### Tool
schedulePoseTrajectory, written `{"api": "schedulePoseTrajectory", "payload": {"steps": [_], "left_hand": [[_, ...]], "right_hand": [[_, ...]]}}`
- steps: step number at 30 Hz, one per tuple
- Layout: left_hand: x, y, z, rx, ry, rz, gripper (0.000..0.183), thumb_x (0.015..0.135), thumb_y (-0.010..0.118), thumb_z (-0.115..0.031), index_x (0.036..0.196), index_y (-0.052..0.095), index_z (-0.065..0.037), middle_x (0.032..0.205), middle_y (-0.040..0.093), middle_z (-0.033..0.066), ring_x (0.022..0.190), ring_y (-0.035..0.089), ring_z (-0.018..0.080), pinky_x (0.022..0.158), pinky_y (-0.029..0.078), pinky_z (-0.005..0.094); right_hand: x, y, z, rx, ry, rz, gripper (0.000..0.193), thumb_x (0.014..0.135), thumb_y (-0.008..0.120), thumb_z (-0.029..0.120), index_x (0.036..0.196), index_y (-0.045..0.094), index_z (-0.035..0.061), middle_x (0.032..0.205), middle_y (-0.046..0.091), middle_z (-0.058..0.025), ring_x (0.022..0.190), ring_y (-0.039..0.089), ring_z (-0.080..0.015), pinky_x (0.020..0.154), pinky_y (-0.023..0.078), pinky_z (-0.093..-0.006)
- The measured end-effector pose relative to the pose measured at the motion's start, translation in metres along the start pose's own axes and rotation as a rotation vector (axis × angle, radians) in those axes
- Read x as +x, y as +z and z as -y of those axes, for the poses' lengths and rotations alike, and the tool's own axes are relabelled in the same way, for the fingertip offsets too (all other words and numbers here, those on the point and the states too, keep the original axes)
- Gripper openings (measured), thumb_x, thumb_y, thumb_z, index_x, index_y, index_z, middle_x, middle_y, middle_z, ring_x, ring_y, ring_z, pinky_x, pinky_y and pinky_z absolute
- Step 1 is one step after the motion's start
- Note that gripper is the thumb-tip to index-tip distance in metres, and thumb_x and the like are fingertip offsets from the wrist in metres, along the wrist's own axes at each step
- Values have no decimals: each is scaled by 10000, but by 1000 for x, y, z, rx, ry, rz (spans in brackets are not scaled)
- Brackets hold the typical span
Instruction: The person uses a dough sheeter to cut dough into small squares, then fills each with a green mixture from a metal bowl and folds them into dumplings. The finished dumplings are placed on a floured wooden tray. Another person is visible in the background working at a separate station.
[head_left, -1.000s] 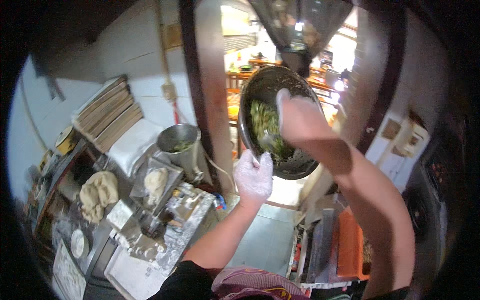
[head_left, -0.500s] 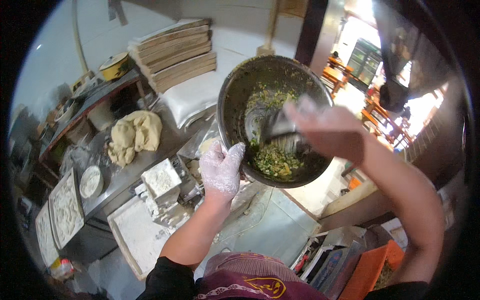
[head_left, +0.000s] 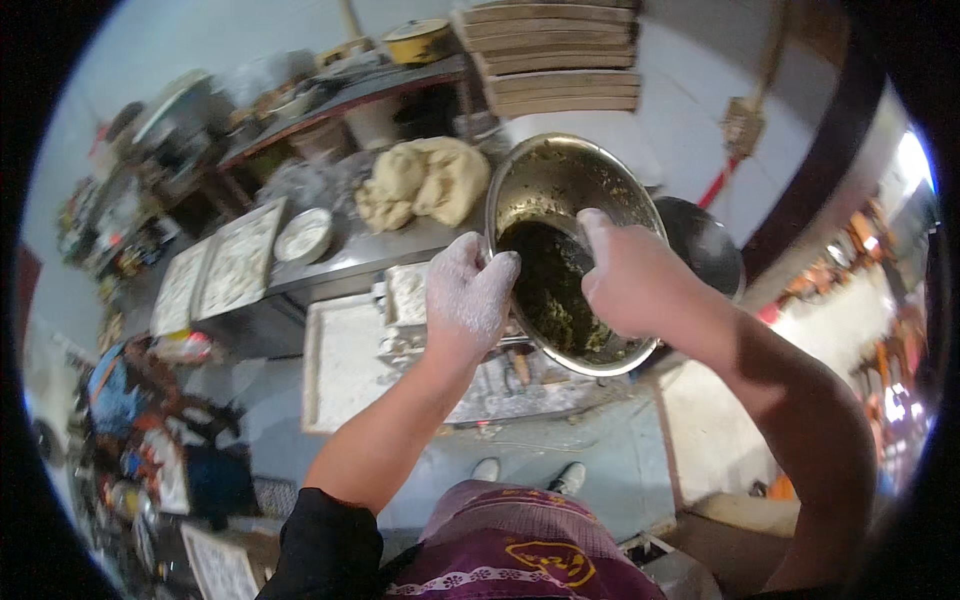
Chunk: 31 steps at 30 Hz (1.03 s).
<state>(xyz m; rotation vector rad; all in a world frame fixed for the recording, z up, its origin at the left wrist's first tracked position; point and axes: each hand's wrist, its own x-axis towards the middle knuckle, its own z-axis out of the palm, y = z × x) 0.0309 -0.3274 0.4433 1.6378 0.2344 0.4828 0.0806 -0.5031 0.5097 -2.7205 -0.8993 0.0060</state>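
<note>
A metal mixing bowl (head_left: 572, 182) hangs tilted in front of me, its mouth facing me. Chopped green and yellow filling (head_left: 560, 300) lies in its lower part, and bits cling to the wall. My left hand (head_left: 468, 292), white with flour, grips the bowl's left rim, thumb on top. My right hand (head_left: 640, 275) reaches inside from the right with its fingers curled. Something grey and flat seems to extend from it over the filling, but the hand hides most of it and its kind is unclear.
Pale dough (head_left: 430, 182) rests on the metal counter beside a white bowl of flour (head_left: 303, 236) and floured trays (head_left: 240, 262). Wooden trays (head_left: 560, 60) are stacked behind. A dark round pan (head_left: 705, 245) stands right of the bowl. Below is a flour-dusted tray (head_left: 335, 350).
My view has swung, so the counter and dough sit farther right. The bowl appears slightly lower. My right hand, blurred by motion before, is sharper and farther down in the bowl.
</note>
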Motion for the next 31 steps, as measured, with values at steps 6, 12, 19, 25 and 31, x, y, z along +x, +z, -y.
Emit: {"api": "schedulePoseTrajectory", "payload": {"steps": [6,12,19,25,31], "left_hand": [[-6,-19,-27,478,9,-21,213,832,675,-168,747,566,-5,579,519,30,445,485,91,386,374,261],[-23,-15,-38,176,-210,-155,142,829,673,-140,851,620,-11,620,549,32,399,469,122,343,354,272],[-10,-20,-14,-93,-168,-191,73,829,650,-72,833,608,-13,649,594,69,393,483,134,360,360,272],[20,-33,4,-115,-136,-188,80,821,662,-94,835,600,-46,699,604,47,439,495,122,375,350,278],[46,-27,24,-56,-164,-39,151,819,692,-123,869,565,-57,638,520,21,418,476,142,362,357,286]], "right_hand": [[19,42,-27,1156,308,361,340,897,500,69,1172,377,-89,789,618,-212,594,670,-264,415,516,-339],[25,83,-55,1598,472,455,267,836,529,23,1076,426,-34,866,531,-181,563,636,-272,369,483,-337],[33,2,-139,1371,482,0,235,873,537,123,1040,488,-35,825,531,-171,540,601,-232,358,411,-309],[11,-65,-220,531,358,-379,450,900,494,99,1329,426,-20,690,614,-151,443,604,-222,384,488,-336],[-1,-10,-266,-451,240,-150,754,850,541,48,1519,208,153,1301,504,-311,988,654,-429,867,523,-546]]}}
